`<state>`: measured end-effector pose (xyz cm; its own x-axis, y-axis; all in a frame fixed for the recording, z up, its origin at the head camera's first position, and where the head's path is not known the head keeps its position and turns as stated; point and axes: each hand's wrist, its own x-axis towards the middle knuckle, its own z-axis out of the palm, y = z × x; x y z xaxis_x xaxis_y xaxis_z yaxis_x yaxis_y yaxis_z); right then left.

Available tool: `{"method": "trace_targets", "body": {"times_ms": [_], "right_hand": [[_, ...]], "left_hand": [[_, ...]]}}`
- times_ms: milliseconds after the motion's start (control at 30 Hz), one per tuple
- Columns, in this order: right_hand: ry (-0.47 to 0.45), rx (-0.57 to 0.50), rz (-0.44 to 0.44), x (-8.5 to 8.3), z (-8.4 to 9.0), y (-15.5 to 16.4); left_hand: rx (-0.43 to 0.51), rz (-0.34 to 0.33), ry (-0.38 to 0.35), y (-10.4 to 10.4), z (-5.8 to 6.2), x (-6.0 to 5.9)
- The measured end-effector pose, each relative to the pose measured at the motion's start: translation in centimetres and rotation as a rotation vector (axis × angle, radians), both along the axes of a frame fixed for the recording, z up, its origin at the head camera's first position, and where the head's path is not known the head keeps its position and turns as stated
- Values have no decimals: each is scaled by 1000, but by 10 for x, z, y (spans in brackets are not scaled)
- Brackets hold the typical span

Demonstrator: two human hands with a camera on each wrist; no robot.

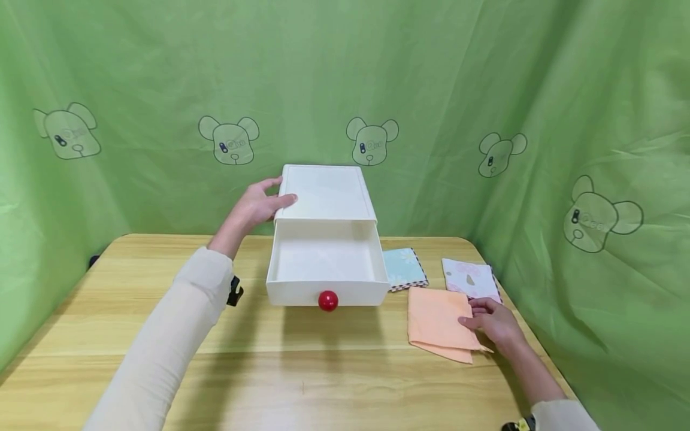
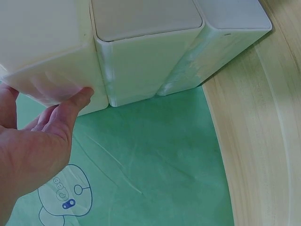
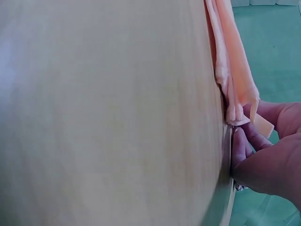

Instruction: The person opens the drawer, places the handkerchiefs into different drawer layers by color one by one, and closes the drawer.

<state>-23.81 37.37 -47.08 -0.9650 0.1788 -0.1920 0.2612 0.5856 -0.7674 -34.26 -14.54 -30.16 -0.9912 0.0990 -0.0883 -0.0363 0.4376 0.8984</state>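
Here, the white drawer box (image 1: 323,197) on the worktop (image 1: 162,335) is steadied by the left hand (image 1: 261,203) with straight fingers; its drawer (image 1: 326,272) is pulled open. The folded orange cloth (image 1: 436,323), right of it, is pinched at its edge by the right hand (image 1: 493,323).

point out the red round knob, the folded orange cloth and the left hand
red round knob (image 1: 327,300), head view, middle of the ball
folded orange cloth (image 1: 433,320), head view, bare top face
left hand (image 1: 257,205), head view, back of the hand, beside the white drawer box (image 1: 326,191)
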Motion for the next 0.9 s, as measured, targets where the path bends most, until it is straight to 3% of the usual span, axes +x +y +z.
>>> {"method": "trace_targets", "body": {"times_ms": [300,533,900], "right_hand": [[-9,-72,-6,1,4,-2],[-16,-54,-24,1,7,-2],[56,-78,-26,3,11,-5]], "left_hand": [[-4,-1,9,-2,-1,-1],[-18,-1,12,-2,0,-1],[-28,7,-2,-1,0,0]]}}
